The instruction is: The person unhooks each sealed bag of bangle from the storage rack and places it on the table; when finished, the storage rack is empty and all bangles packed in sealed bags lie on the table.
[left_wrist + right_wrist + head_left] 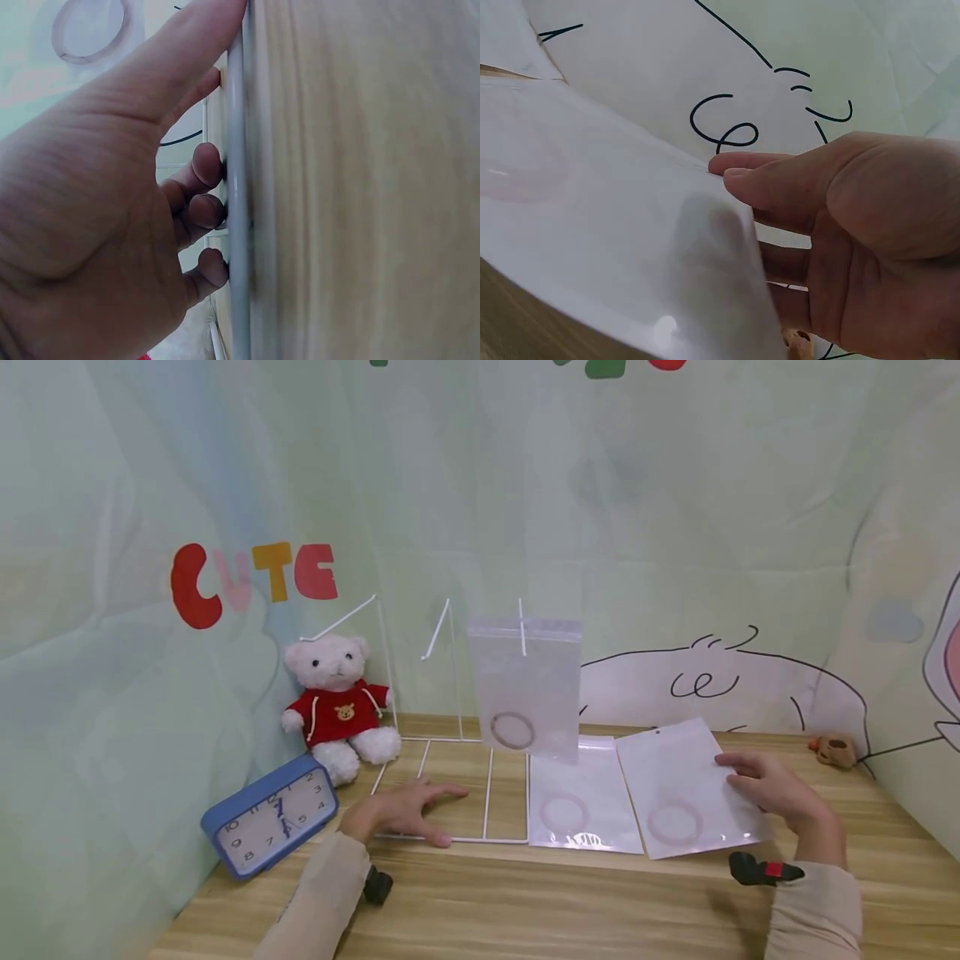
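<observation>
Packet (663,772) between hands (401,806), edge in right (780,789)

Head view: forward, down, farther back; 2 wrist views: close (right, head share rightmost bag (678,781)).

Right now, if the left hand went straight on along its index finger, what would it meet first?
The left hand would probably meet the white rack crossbar just ahead, though the hand's height is unclear.
</observation>
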Demonstrator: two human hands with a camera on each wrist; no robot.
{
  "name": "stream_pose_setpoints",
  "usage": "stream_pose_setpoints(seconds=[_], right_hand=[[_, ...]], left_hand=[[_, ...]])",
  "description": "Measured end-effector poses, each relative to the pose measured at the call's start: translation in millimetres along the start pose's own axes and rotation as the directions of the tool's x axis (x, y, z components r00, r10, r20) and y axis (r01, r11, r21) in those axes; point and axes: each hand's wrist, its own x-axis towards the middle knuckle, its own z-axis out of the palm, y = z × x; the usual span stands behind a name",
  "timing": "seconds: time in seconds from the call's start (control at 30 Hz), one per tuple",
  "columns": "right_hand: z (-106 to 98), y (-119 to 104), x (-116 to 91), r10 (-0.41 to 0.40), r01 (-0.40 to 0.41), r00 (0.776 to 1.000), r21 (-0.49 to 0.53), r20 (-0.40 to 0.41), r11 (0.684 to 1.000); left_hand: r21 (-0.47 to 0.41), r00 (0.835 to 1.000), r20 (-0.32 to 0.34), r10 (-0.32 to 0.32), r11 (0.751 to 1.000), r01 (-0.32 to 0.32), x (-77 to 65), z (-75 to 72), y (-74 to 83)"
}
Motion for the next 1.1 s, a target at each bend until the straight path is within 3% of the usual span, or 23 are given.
stream_pose_setpoints(seconds=[0.2, 0.53, 1.1], right_hand=[[-1, 6, 1, 0.032, -0.033, 0.998, 0.018, 0.055, 0.999], [-1, 13, 0, 0.101, -0.116, 0.988, 0.130, 0.119, 0.985], [1, 20, 0, 0.034, -0.038, 0.995, 0.041, 0.092, 0.998]], left_hand=[[-0.006, 1.000, 0.002, -0.004, 1.000, 0.004, -0.1, -1.3, 1.3], [0.001, 1.000, -0.003, 0.004, 1.000, -0.004, -0.5, -0.6, 0.7], [-0.006, 1.000, -0.001, 0.010, 1.000, -0.010, -1.4, -0.7, 2.2]])
